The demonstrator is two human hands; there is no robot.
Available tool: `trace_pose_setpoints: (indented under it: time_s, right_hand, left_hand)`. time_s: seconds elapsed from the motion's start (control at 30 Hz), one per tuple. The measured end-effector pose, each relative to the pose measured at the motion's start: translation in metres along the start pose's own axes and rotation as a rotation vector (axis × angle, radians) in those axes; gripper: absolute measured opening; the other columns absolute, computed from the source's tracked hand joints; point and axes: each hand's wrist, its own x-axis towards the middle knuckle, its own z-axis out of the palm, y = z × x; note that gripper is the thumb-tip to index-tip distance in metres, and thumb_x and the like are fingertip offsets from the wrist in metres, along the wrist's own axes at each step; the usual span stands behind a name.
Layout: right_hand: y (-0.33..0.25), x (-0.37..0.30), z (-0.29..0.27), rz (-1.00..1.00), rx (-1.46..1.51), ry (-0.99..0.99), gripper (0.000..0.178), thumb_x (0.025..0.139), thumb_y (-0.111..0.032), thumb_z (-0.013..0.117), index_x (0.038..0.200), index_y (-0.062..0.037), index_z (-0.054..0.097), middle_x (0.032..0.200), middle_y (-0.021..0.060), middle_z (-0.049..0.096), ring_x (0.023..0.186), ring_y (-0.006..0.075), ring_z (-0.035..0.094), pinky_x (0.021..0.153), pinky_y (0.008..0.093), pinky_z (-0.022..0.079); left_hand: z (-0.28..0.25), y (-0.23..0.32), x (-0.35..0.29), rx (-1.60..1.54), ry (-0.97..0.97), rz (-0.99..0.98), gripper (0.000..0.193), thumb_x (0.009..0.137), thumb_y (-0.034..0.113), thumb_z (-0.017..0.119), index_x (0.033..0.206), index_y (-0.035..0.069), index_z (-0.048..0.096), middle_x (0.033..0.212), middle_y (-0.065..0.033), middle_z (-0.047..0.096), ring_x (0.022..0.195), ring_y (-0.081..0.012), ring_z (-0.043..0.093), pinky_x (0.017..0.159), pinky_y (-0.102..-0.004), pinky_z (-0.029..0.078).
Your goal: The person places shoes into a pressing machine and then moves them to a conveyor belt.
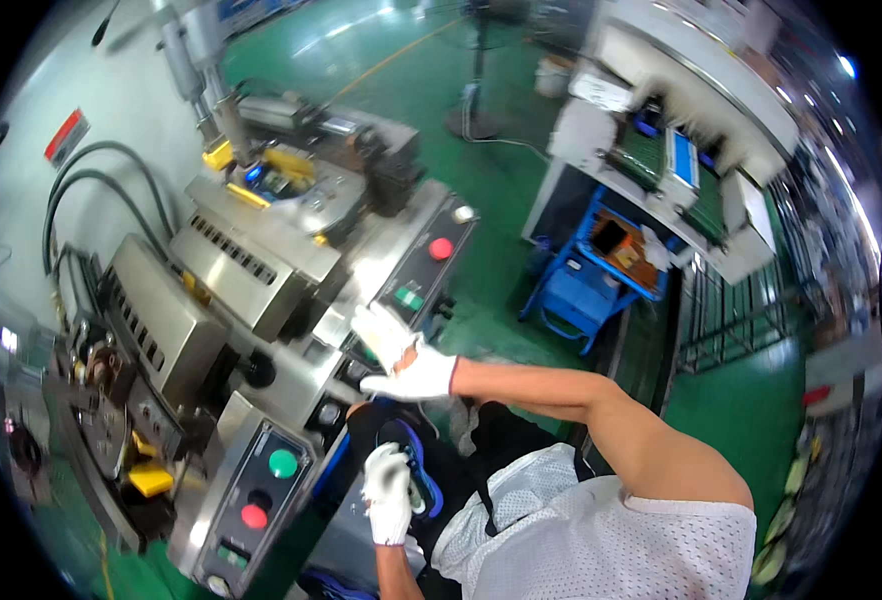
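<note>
My left hand, in a white glove, is closed on a dark shoe with a blue-purple edge, low in front of my body. Most of the shoe's near side is hidden behind the glove. Further up, my right hand, also gloved in white, has its fingers spread and appears to hold nothing. It hovers by the front control panel of the metal machine, close to a green button. A dark piece with blue on it sits between yellow pads in the machine's far station.
A nearer control panel carries green and red buttons. Black hoses loop behind the metal housings. To the right stand a blue cart and a conveyor machine with dark blue pieces on it. A pole stand rises from the green floor.
</note>
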Motion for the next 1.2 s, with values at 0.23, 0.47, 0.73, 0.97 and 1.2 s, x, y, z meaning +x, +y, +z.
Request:
trace_pose_setpoints:
  time_s: [0.23, 0.47, 0.73, 0.97, 1.2]
  right_hand:
    - [-0.066, -0.204, -0.100, 0.352, 0.556, -0.214, 0.113, 0.089, -0.048, 0.075, 0.167, 0.0047, 0.011, 0.174, 0.0279, 0.009, 0.163, 0.0389, 0.010, 0.131, 0.0431, 0.015]
    - [-0.020, -0.205, -0.177, 0.499, 0.165, 0.740, 0.112, 0.083, -0.029, 0.084, 0.166, 0.0031, 0.016, 0.168, 0.0280, 0.030, 0.158, 0.0387, 0.029, 0.128, 0.0412, 0.026]
    - [0.269, -0.145, -0.353, 0.911, -0.214, 1.208, 0.101, 0.089, -0.057, 0.076, 0.161, 0.0002, 0.036, 0.154, 0.0330, 0.050, 0.141, 0.0450, 0.052, 0.121, 0.0480, 0.036]
    - [0.571, -0.251, -0.530, 1.028, -0.449, 0.594, 0.072, 0.102, -0.055, 0.059, 0.155, -0.0052, 0.054, 0.157, 0.0112, 0.056, 0.141, 0.0276, 0.054, 0.120, 0.0400, 0.038]
    - [0.511, -0.236, -0.373, 1.069, -0.416, 0.568, 0.069, 0.093, -0.060, 0.074, 0.113, 0.0063, 0.071, 0.105, 0.0170, 0.077, 0.085, 0.0248, 0.075, 0.072, 0.0400, 0.062]
  left_hand:
    - [0.073, 0.077, 0.033, -0.030, -0.108, 0.229, 0.025, 0.092, -0.010, 0.057, 0.112, 0.002, 0.067, 0.136, -0.0176, 0.061, 0.129, -0.0283, 0.058, 0.114, -0.0398, 0.044]
    - [0.222, 0.213, 0.088, 0.136, -0.484, 0.847, 0.056, 0.079, -0.006, 0.077, 0.132, 0.008, 0.067, 0.150, -0.0264, 0.051, 0.139, -0.0455, 0.051, 0.118, -0.0512, 0.041]
    - [0.237, 0.168, 0.088, 0.229, -0.623, 0.886, 0.059, 0.080, 0.000, 0.079, 0.136, 0.010, 0.065, 0.146, -0.0253, 0.058, 0.134, -0.0476, 0.057, 0.114, -0.0532, 0.047]
    - [0.167, 0.049, 0.029, 0.344, -0.469, 0.311, 0.039, 0.094, 0.010, 0.073, 0.132, 0.006, 0.066, 0.147, -0.0221, 0.058, 0.127, -0.0422, 0.062, 0.106, -0.0456, 0.053]
    - [0.084, 0.043, -0.057, 0.442, 0.097, -0.062, 0.026, 0.097, 0.013, 0.070, 0.123, 0.005, 0.070, 0.125, -0.0174, 0.071, 0.118, -0.0365, 0.068, 0.102, -0.0445, 0.055]
